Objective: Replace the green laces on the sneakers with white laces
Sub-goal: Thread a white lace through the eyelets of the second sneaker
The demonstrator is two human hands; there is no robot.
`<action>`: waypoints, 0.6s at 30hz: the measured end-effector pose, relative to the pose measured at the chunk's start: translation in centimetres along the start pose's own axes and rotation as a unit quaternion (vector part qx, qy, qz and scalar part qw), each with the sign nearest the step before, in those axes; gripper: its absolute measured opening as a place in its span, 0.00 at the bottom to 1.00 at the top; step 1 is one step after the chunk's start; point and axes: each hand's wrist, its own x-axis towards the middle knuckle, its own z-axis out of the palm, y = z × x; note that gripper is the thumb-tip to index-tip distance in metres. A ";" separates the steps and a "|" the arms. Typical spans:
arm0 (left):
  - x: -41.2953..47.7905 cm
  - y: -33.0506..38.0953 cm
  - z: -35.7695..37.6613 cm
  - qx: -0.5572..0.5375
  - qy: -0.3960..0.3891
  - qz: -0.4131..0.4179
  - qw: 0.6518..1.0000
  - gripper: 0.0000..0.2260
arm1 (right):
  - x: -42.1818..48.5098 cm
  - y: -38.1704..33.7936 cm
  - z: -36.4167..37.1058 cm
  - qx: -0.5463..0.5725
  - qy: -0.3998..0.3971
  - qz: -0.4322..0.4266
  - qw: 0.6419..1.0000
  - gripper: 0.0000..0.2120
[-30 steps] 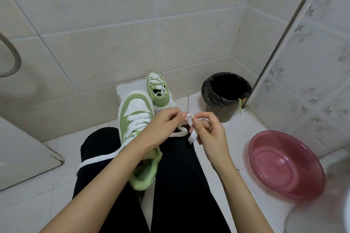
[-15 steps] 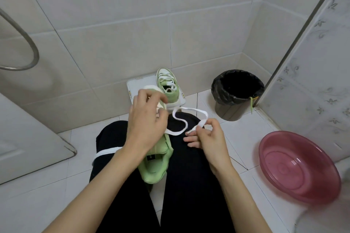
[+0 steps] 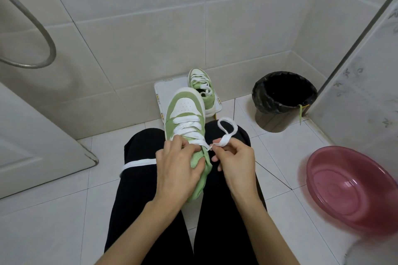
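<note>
The near sneaker [image 3: 185,105] lies on the lap between the thighs, toe pointing away. Its heel and rear eyelets are hidden under the left hand [image 3: 176,170], which grips the upper with fingers curled over the collar and the thumb beside the tongue. The right hand [image 3: 234,161] pinches the white lace [image 3: 224,141] between thumb and forefinger, just beside the sneaker's right edge. The lace tip at the pinch is too small to make out. Above the right hand the lace forms one loop. A second free length crosses the left thigh of the black trousers [image 3: 140,189], and its end is hidden behind the leg. Four lace rows are visible across the near sneaker; any further rows are covered by the left hand. The far sneaker [image 3: 201,84] stands on a white board [image 3: 165,90] against the wall. Its near side and part of the board are hidden by the near sneaker, and it carries white lacing. One strand of green lace [image 3: 300,113] hangs over the rim of the black bin [image 3: 265,101]; the bin's interior is too dark to read. The pink basin [image 3: 353,189] is partly blurred at its lower right. The metal hose [image 3: 48,38] and the door [image 3: 32,135] are cut off by the left frame edge. Count: two sneakers, two hands, one bin, one basin, one board, one visible green strand.
</note>
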 end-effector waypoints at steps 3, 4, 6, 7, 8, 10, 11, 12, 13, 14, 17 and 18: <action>0.1 -0.2 0.1 -0.017 -0.006 -0.005 1.000 0.09 | 0.1 0.1 0.4 -0.027 0.022 -0.005 0.999 0.08; 0.1 -0.3 0.2 -0.023 -0.008 -0.004 1.000 0.08 | 0.1 0.1 0.5 -0.032 0.027 -0.003 0.999 0.08; 0.1 -0.4 0.2 -0.032 -0.012 -0.009 0.999 0.08 | 0.2 0.2 0.8 -0.031 0.034 0.000 0.999 0.07; 0.2 -0.4 0.2 -0.037 -0.014 -0.013 0.999 0.08 | 0.3 0.2 0.8 -0.028 0.037 -0.001 0.999 0.07; 0.2 -0.5 0.2 -0.039 -0.014 -0.015 0.999 0.08 | 0.3 0.3 0.8 -0.029 0.039 -0.001 0.999 0.07; 0.3 -0.5 0.4 -0.042 -0.012 -0.017 0.999 0.08 | 0.4 0.4 0.7 -0.033 0.040 0.000 0.999 0.06; 0.3 -0.6 0.5 -0.045 -0.010 -0.018 0.999 0.08 | 0.4 0.5 0.6 -0.032 0.039 0.003 0.999 0.06; 0.2 -0.6 0.5 -0.049 -0.007 -0.018 0.999 0.07 | 0.3 0.4 0.6 -0.028 0.037 0.008 0.999 0.06; 0.2 -0.6 0.5 -0.053 -0.004 -0.017 0.998 0.07 | 0.2 0.4 0.6 -0.020 0.036 0.013 0.999 0.06; 0.3 -0.6 0.5 -0.056 0.001 -0.015 0.998 0.07 | 0.1 0.4 0.7 -0.015 0.035 0.014 0.999 0.07; 0.5 -0.6 0.6 -0.056 0.006 -0.003 0.998 0.06 | -0.2 0.5 1.1 -0.037 0.022 0.008 0.999 0.08; 0.5 -0.6 0.7 -0.053 0.006 0.002 0.999 0.05 | -0.1 0.5 1.1 -0.060 0.010 0.001 0.998 0.07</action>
